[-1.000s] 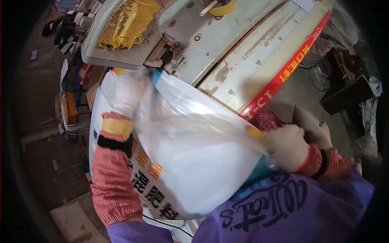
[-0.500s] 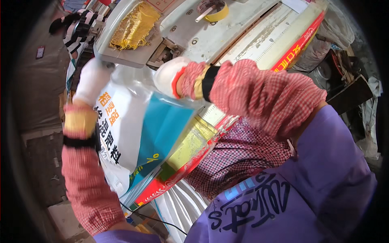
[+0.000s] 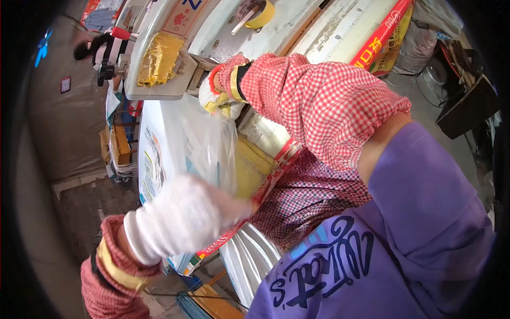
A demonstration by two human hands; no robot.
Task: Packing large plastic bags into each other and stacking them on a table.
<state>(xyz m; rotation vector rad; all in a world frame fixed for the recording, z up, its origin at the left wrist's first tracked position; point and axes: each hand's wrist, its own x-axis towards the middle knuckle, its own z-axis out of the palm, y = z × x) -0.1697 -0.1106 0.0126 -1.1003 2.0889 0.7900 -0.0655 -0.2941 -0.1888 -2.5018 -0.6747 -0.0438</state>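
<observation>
A translucent plastic bag [image 3: 215, 151] is lying in the middle, its near end hanging down toward the person and covering part of a printed white sack [image 3: 151, 154]. The left hand [image 3: 183, 218], in a white knitted glove, is hovering over or resting at the bag's near end, fingers bent; whether it is gripping the plastic cannot be told. The right hand [image 3: 217, 101], also gloved, is reaching to the bag's far end, close beside the pale machine [image 3: 183, 45]; its fingers are mostly hidden, so its grip cannot be told either. Right of the bag, a yellow sheet [image 3: 254, 169] is lying by the table's red edging [image 3: 382, 37]. On the machine's left part a frayed yellow patch [image 3: 158, 59] is showing, and farther right a yellow tape roll [image 3: 264, 16] is resting. At far left, a co-worker [image 3: 101, 49] in stripes is partly showing.
</observation>
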